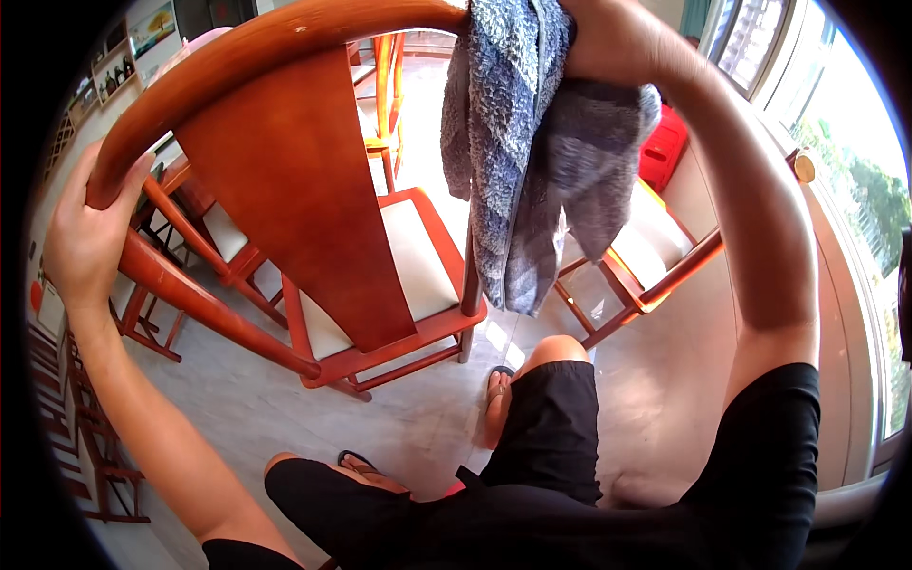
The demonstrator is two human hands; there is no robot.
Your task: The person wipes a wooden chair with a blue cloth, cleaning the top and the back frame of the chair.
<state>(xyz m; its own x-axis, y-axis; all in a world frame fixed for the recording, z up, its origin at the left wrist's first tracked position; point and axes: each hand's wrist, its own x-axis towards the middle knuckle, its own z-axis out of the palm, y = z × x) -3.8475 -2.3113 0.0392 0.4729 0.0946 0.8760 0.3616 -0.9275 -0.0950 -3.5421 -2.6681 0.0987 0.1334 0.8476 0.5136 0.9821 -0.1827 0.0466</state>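
Before me stands a reddish-brown wooden chair [292,192] with a curved top rail, a broad back splat and a pale seat pad [420,263]. My left hand [92,228] grips the left end of the top rail, thumb wrapped over it. At the rail's right part, a grey-blue terry towel [509,142] drapes over the wood and hangs down past the seat level. My right hand [613,43] holds the towel at the top, close against the rail; its fingers are partly hidden at the frame's upper edge.
Another wooden chair [645,263] stands to the right, near a red plastic stool [662,146]. More chairs [228,235] are at left. A bright window [848,142] runs along the right wall. Bottles on a shelf [117,78] show at the far left. My sandalled feet rest on grey floor tiles [427,420].
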